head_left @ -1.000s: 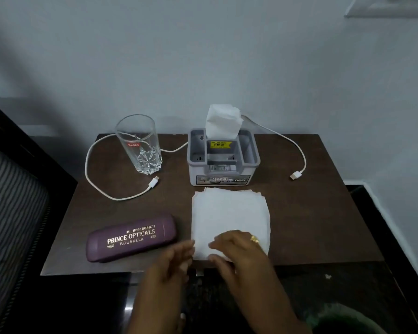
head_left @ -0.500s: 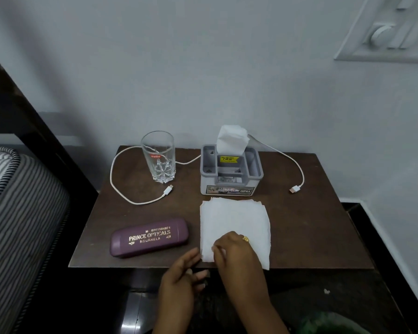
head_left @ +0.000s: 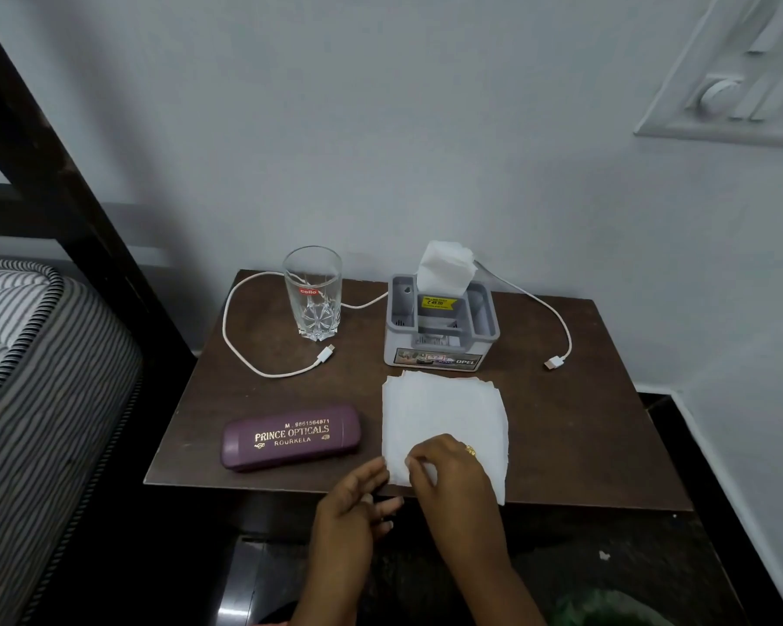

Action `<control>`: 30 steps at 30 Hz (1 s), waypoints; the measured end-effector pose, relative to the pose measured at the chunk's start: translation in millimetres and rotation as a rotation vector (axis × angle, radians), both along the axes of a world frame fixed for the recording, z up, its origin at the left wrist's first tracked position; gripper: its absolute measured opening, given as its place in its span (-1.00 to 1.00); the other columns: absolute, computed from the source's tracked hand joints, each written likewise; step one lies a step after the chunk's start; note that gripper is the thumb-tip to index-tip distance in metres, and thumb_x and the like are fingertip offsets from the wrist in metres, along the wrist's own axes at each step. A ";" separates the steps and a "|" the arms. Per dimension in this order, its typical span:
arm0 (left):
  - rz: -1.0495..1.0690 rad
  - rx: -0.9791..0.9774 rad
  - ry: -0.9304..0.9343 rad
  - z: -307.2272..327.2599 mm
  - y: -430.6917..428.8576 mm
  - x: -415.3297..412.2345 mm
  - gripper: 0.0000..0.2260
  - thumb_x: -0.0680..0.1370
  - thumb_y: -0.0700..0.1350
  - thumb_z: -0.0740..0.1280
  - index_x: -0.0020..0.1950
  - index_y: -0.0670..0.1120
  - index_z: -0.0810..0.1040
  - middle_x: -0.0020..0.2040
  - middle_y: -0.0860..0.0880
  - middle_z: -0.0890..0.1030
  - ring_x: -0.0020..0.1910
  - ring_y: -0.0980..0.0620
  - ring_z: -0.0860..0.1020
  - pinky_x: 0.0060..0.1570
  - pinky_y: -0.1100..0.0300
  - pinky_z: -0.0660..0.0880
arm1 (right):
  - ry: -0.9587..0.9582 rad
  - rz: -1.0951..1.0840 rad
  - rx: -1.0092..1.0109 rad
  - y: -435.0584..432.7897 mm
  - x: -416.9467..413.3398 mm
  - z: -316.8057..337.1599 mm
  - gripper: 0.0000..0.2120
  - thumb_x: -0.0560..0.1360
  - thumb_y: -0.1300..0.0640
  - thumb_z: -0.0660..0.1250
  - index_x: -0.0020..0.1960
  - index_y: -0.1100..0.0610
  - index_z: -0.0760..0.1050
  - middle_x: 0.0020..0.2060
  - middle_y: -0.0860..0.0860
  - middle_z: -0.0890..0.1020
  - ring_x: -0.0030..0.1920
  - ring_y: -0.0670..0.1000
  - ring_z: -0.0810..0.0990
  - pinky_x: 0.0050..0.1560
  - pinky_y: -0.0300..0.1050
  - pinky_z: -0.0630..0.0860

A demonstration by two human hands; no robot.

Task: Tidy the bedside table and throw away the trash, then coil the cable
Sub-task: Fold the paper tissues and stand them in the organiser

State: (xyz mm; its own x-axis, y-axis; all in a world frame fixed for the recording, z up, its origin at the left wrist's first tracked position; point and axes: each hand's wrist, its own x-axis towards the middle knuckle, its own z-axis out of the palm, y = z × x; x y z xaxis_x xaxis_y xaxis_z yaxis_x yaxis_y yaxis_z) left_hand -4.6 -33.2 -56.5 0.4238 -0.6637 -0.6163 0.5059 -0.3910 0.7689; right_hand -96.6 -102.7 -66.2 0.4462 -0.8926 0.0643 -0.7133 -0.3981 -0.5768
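Right grip [head_left: 453, 472] pinching near corner of paper napkin [head_left: 444, 408], left grip [head_left: 353, 503] slack, just beside that corner

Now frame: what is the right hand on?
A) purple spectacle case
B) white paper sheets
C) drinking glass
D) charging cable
B: the right hand has its fingers curled on the near-left corner of the white paper sheets. The purple spectacle case lies apart to the left, untouched.
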 end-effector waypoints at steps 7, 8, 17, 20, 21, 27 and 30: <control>-0.011 -0.027 -0.015 -3.2 0.6 1.2 -0.62 0.56 -0.46 0.01 0.09 -0.11 0.50 -0.02 -0.02 0.59 -0.36 0.15 0.63 -0.49 0.45 0.45 | -0.047 0.016 0.052 -2.3 -2.8 1.8 -0.86 0.49 0.07 0.30 0.02 0.03 0.58 0.01 -0.11 0.59 -0.01 -0.13 0.50 0.05 -0.38 0.34; -0.017 -0.024 -0.007 -3.7 0.0 0.9 -0.61 0.55 -0.47 0.01 0.09 -0.11 0.50 -0.06 0.02 0.60 -0.40 0.20 0.63 -0.49 0.45 0.44 | -0.026 0.042 0.058 -2.2 -3.9 0.5 -0.81 0.48 0.02 0.31 0.07 0.01 0.57 0.05 -0.14 0.56 0.05 -0.13 0.49 0.06 -0.37 0.33; -0.045 -0.016 -0.013 -6.0 -1.2 0.1 -0.58 0.54 -0.49 -0.01 0.11 -0.11 0.49 -0.08 0.07 0.61 -0.40 0.22 0.64 -0.50 0.47 0.43 | 0.013 0.057 0.032 -2.5 -2.7 -1.3 -0.72 0.46 -0.05 0.19 0.00 -0.01 0.62 0.02 -0.12 0.60 0.03 -0.09 0.52 0.04 -0.25 0.43; -0.042 -0.026 -0.011 -5.3 -1.1 0.4 -0.54 0.51 -0.53 -0.01 0.02 -0.07 0.52 -0.21 0.13 0.66 -0.41 0.20 0.64 -0.51 0.46 0.43 | 0.034 0.067 0.006 -1.4 -2.1 0.1 -0.74 0.49 -0.07 0.20 0.05 -0.04 0.60 0.05 -0.15 0.59 0.04 -0.11 0.51 0.02 -0.28 0.41; -0.042 -0.027 -0.009 -5.6 -1.2 0.4 -0.53 0.50 -0.54 -0.01 -0.01 -0.06 0.52 -0.22 0.14 0.67 -0.41 0.20 0.65 -0.51 0.46 0.43 | 0.041 0.067 -0.009 -1.0 -1.2 0.7 -0.76 0.50 -0.05 0.21 0.03 -0.04 0.60 0.04 -0.16 0.59 0.03 -0.11 0.50 0.00 -0.28 0.42; -0.061 -0.032 -0.052 -9.9 -0.5 -0.9 -0.58 0.54 -0.49 -0.01 0.12 -0.10 0.49 -0.08 0.10 0.59 -0.39 0.23 0.64 -0.48 0.46 0.44 | 0.033 -0.002 -0.017 -0.7 0.7 1.8 -0.84 0.49 0.02 0.23 -0.11 -0.02 0.58 -0.07 -0.14 0.61 -0.06 -0.09 0.51 -0.09 -0.19 0.49; -0.061 -0.027 -0.070 -10.5 0.3 -0.7 -0.60 0.55 -0.46 -0.01 0.14 -0.10 0.49 -0.07 0.09 0.58 -0.41 0.24 0.63 -0.46 0.47 0.44 | -0.010 -0.055 0.014 -2.5 -0.9 2.3 -0.87 0.49 0.04 0.26 -0.15 0.00 0.57 -0.09 -0.14 0.61 -0.09 -0.08 0.52 -0.11 -0.19 0.49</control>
